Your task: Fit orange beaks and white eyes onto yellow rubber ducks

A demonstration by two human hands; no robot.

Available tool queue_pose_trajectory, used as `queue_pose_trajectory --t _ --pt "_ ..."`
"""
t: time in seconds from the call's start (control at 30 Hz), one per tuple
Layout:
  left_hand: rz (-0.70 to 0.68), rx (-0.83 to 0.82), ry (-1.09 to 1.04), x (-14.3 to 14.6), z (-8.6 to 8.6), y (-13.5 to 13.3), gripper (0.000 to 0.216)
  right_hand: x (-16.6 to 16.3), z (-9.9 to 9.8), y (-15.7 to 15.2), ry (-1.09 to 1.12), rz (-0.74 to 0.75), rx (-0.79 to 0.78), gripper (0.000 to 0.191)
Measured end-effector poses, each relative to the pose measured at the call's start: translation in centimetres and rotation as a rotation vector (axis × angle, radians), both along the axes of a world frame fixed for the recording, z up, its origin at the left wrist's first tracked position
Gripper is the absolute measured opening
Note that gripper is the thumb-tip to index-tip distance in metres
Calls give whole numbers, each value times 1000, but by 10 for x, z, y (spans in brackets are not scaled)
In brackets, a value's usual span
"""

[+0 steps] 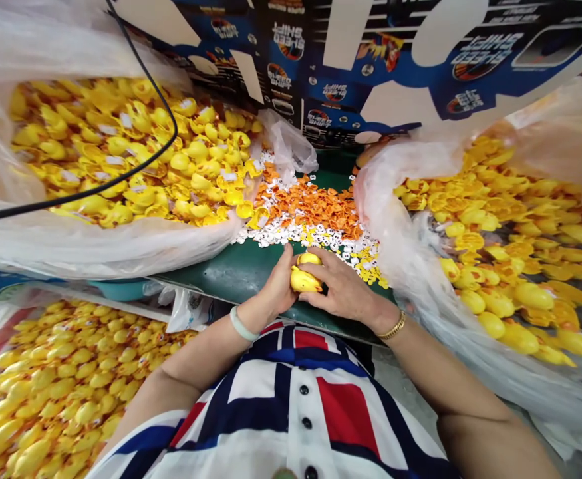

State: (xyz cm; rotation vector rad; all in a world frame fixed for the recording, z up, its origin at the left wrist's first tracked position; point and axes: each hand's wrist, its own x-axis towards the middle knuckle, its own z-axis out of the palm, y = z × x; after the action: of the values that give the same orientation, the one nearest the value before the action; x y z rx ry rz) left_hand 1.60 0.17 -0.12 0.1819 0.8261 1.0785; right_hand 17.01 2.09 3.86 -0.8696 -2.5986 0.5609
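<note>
Between my two hands, close to the table's front edge, is a small yellow plastic toy duck (306, 281). My left hand (281, 283) closes on it from the left. From the right, my right hand (338, 283) curls its fingers over the duck's top and side. Parts of the duck are hidden by the fingers. Just beyond my hands lie small white pieces with black marks (291, 234), a heap of orange pieces (328, 207) and small flat yellow pieces (370, 266), all loose on the green table (231, 271).
Open plastic bags of yellow duck parts stand at left (121, 159) and right (510, 253). Lower left, a container holds many assembled yellow ducks (71, 379). Printed cardboard (330, 86) rises behind the table. A black cable (116, 174) hangs across the left bag.
</note>
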Motion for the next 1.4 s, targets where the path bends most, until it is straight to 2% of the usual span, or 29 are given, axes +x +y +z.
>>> queue_pose_trajectory --t 0.13,0.2,0.37,0.43,0.57,0.67,0.73,0.87,0.97,1.03,1.13,1.27,1.4 --pt "89 3 58 3 -1 -1 57 0 -1 5 6 -4 -51 41" --pt "91 25 55 3 0 -1 56 1 1 6 -14 -5 -38 43" --pt "-76 45 -65 -3 6 -2 61 1 8 5 -102 107 71 48" --pt "-107 38 -71 -4 8 -4 62 0 8 3 -121 109 99 52" --pt "-142 11 -13 -3 7 -8 68 1 2 -5 -152 105 106 57" --pt "-174 0 -17 -4 4 -10 74 4 -6 -9 -71 96 92 67" --pt "-181 48 -38 -6 4 -12 71 6 -11 -12 33 60 80 80" --pt "-224 259 12 -12 6 -19 44 8 -15 -17 148 20 19 96" --pt "-216 364 142 -18 7 -20 52 11 -18 -19 179 26 -22 104" --pt "-211 418 246 -23 6 -20 61 13 -22 -18 231 -47 -30 93" --pt "-210 491 462 -31 4 -22 66 13 -28 -13 251 -157 -79 65" --pt "-200 585 743 -40 3 -29 65 3 -27 -11 218 -111 -173 51" --pt "-162 623 841 -42 1 -35 57 -9 -30 -13 322 -181 -167 39"
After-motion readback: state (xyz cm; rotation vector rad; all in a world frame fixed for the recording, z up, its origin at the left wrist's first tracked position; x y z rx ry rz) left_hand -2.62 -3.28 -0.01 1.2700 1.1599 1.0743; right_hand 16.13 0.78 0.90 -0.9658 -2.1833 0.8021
